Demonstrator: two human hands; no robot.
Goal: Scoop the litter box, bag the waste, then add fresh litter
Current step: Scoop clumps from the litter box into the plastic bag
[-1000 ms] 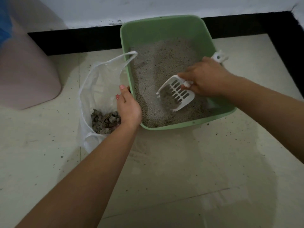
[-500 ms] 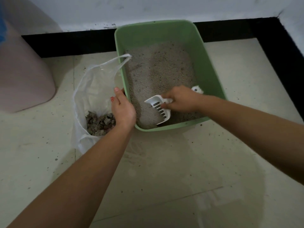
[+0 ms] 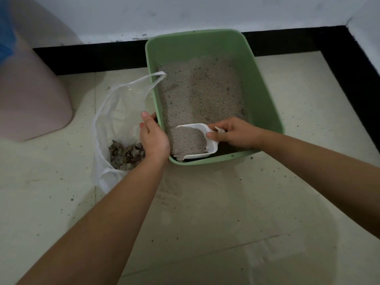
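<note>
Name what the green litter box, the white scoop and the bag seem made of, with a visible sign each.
Litter box: likely moulded plastic, matte, smooth rounded rim. Scoop: probably hard white plastic, thin smooth walls. Bag: thin clear plastic film, crinkled, clumps showing through.

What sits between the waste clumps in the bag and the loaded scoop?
Head view: the left hand, holding the bag's edge, and the litter box's green left wall.

Single head view, looking steeply down, close above floor.
</note>
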